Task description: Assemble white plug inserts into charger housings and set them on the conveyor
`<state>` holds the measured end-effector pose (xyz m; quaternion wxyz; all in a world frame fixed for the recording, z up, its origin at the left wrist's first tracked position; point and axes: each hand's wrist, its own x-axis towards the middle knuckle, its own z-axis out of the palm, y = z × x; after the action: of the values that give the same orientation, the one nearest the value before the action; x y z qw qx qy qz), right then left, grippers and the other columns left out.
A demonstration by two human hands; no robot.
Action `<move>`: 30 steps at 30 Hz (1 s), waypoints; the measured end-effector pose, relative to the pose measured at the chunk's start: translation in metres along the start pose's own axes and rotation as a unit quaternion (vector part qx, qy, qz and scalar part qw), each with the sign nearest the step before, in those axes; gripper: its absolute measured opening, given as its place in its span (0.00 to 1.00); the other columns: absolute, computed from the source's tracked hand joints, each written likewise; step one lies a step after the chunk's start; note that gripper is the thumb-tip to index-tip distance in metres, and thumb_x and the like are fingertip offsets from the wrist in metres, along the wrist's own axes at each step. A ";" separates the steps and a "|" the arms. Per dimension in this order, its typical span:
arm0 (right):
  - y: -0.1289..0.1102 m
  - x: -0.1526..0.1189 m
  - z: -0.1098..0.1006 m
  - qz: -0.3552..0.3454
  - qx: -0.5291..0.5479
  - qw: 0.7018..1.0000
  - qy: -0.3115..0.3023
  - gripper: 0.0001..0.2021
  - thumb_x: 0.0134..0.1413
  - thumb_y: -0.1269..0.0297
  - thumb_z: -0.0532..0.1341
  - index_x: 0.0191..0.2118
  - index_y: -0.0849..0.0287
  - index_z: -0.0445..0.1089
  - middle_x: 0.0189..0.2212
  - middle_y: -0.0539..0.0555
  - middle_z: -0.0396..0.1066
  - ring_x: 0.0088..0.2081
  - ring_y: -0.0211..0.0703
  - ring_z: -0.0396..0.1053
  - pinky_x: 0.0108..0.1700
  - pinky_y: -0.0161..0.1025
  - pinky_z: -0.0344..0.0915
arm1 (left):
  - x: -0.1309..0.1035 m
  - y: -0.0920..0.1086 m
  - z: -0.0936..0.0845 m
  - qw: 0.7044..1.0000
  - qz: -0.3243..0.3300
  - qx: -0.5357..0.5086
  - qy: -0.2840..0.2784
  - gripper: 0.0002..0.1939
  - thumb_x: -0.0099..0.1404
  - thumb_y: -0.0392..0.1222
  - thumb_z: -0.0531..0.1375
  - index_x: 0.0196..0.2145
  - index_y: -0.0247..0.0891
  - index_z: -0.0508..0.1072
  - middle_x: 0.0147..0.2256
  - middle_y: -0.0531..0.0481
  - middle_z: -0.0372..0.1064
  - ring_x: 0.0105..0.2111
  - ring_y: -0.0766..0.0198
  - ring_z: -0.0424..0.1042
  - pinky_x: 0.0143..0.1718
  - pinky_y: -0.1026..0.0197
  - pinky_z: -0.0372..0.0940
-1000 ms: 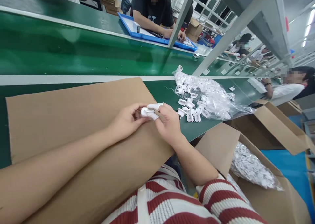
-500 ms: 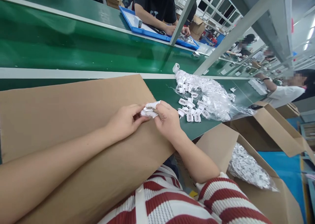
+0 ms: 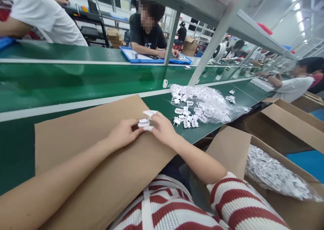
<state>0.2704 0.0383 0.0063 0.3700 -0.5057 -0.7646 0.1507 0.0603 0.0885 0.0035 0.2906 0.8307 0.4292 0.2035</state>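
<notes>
Here, over the cardboard (image 3: 113,186), the left hand (image 3: 123,133) is pinching a plug (image 3: 143,123) and the right hand (image 3: 164,128) is gaping, part-open, beside it; weak pinching could be risking a drop.

The right hand (image 3: 164,128) is spreading its white-tipped fingers (image 3: 150,113), leaving the plug (image 3: 143,123) more exposed. A small white piece (image 3: 165,84) is shifting left, now standing apart from the bag (image 3: 212,103). The view is tilting up, bringing more of a white-shirted co-worker (image 3: 48,16) into sight.

White plug piece (image 3: 143,123), brown cardboard (image 3: 76,132), red-and-white striped sleeve (image 3: 243,201)
</notes>
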 end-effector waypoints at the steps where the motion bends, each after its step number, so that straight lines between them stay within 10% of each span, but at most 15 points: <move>1: 0.002 -0.008 -0.005 -0.005 0.005 1.000 0.012 0.26 0.65 0.65 0.62 0.67 0.54 0.65 0.65 0.59 0.65 0.65 0.48 0.66 0.63 0.44 0.66 | 0.003 -0.003 -0.003 1.000 -0.017 -0.023 -0.005 0.25 0.66 0.66 0.59 0.42 0.43 0.81 0.41 0.48 0.79 0.39 0.52 0.76 0.39 0.56 0.66; 10: 0.044 -0.069 -0.038 0.158 -0.311 0.936 0.044 0.22 0.61 0.74 0.58 0.60 0.59 0.72 0.56 0.65 0.71 0.51 0.58 0.68 0.57 0.55 0.61 | 0.066 -0.046 -0.087 0.942 -0.205 0.012 0.267 0.31 0.62 0.64 0.65 0.51 0.34 0.77 0.49 0.39 0.76 0.45 0.43 0.75 0.43 0.46 0.69; 17: 0.066 -0.073 -0.020 0.104 -0.227 0.954 0.163 0.17 0.56 0.78 0.58 0.48 0.58 0.76 0.43 0.58 0.73 0.43 0.52 0.67 0.50 0.49 0.65 | 0.064 -0.056 -0.124 0.943 -0.149 0.058 0.291 0.34 0.63 0.76 0.57 0.38 0.39 0.77 0.32 0.43 0.75 0.50 0.34 0.74 0.38 0.42 0.63; 22: 0.066 -0.078 -0.019 0.069 -0.210 0.950 0.221 0.12 0.55 0.79 0.57 0.39 0.57 0.74 0.34 0.54 0.68 0.41 0.51 0.66 0.49 0.49 0.66 | 0.095 -0.066 -0.112 0.935 -0.111 0.072 0.328 0.49 0.61 0.85 0.41 0.52 0.40 0.73 0.47 0.40 0.72 0.62 0.29 0.62 0.40 0.36 0.61; 25: 0.064 -0.080 -0.022 0.069 -0.206 0.947 0.236 0.13 0.56 0.77 0.57 0.43 0.57 0.75 0.34 0.54 0.67 0.39 0.51 0.66 0.45 0.47 0.68 | 0.111 -0.049 -0.089 0.906 -0.077 0.141 0.392 0.44 0.67 0.73 0.55 0.64 0.32 0.61 0.64 0.33 0.56 0.67 0.26 0.51 0.52 0.29 0.58; 30: 0.063 -0.081 -0.022 0.080 -0.229 0.935 0.258 0.14 0.56 0.75 0.58 0.44 0.57 0.76 0.32 0.53 0.65 0.37 0.50 0.67 0.41 0.45 0.70 | 0.116 -0.013 -0.030 0.964 0.109 0.150 0.193 0.27 0.72 0.56 0.56 0.62 0.38 0.66 0.63 0.37 0.63 0.66 0.41 0.57 0.67 0.37 0.53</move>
<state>0.3457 -0.0091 -0.0501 0.4157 -0.6575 -0.6137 -0.1352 0.0985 0.2000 0.0272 0.0505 0.8511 0.4099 0.3241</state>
